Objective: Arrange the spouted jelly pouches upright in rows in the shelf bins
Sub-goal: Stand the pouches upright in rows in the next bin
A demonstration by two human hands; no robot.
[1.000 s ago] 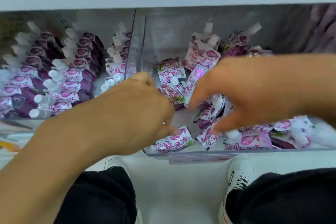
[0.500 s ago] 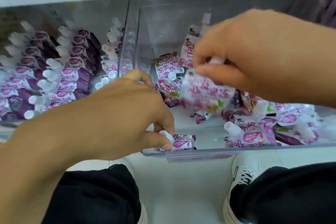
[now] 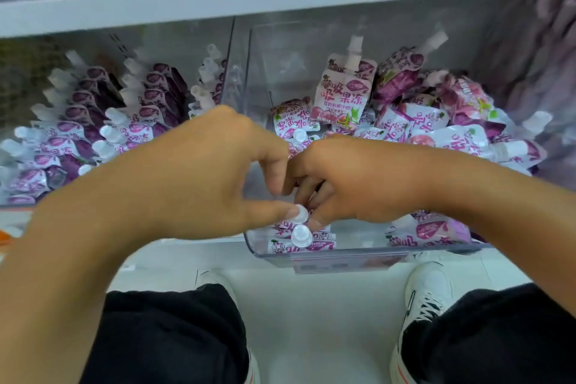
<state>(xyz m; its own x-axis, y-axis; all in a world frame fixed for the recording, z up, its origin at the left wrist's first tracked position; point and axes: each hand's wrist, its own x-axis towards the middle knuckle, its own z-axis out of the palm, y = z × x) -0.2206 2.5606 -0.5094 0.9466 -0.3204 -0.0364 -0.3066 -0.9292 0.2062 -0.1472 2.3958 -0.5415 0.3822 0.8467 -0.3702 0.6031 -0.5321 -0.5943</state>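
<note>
Far left of the fingers: left bin (image 3: 131,40), clear plastic, stocked with purple pouches (image 3: 93,121) standing in rows, white spouts up and leaning back. Judged finished, or nearly so; front-left corner blurred, order there not certain.

Just left of the fingers: clear divider wall (image 3: 240,72) between the two bins.

Left hand (image 3: 199,174): thumb and forefinger curled in a pinch over the white cap of a second pouch (image 3: 300,216) at the front-left corner of the right bin (image 3: 343,254). Pouch body mostly hidden beneath both hands.

Directly below the fingers, toward the bin's front wall: front pouch (image 3: 301,241), upright, cap up, touching the front wall. Judged the start of the first row.

Right hand (image 3: 358,178): fingers curled down beside the same cap, touching the left fingers; whether gripping the pouch body or only steadying it, cannot tell.

Beyond the fingers, deeper in the bin: one upright pink pouch (image 3: 343,93) at the back, otherwise a loose heap (image 3: 436,121) lying flat and crossed.

Right of the fingers, at the front wall: flat pouch (image 3: 433,232), lying on its side.

Overall, judged: left bin done; right bin barely begun, most of its stock unsorted.
</note>
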